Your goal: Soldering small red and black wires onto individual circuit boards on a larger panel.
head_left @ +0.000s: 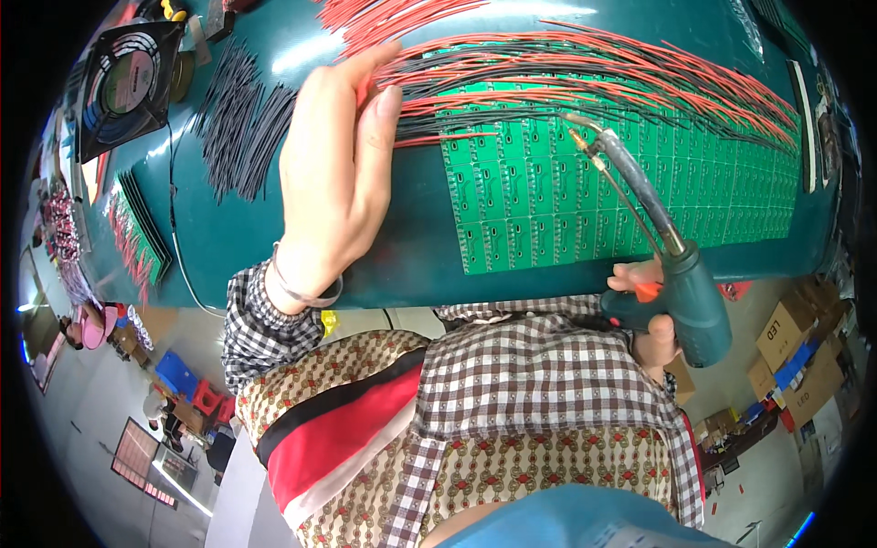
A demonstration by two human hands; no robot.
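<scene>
My left hand (333, 173) is at the left ends of a long bundle of red and black wires (594, 68). Its thumb and forefinger close around some of these ends, with red showing between them; the other fingers are hidden. The bundle fans out to the right across a sheet of green circuit boards (566, 201). My right hand (653, 342) grips a dark green soldering gun (699, 310), a finger by its orange trigger. The gun's metal tube points up and left, its tip over the boards near the lower wires.
Black wires or tubes (242, 128) lie left of my left hand, with red wires (393, 23) at the far edge. A black fan (128, 91) stands at the far left, its cord trailing down. Nearby is a stack of wired green boards (142, 224). Cardboard boxes (799, 352) sit below right.
</scene>
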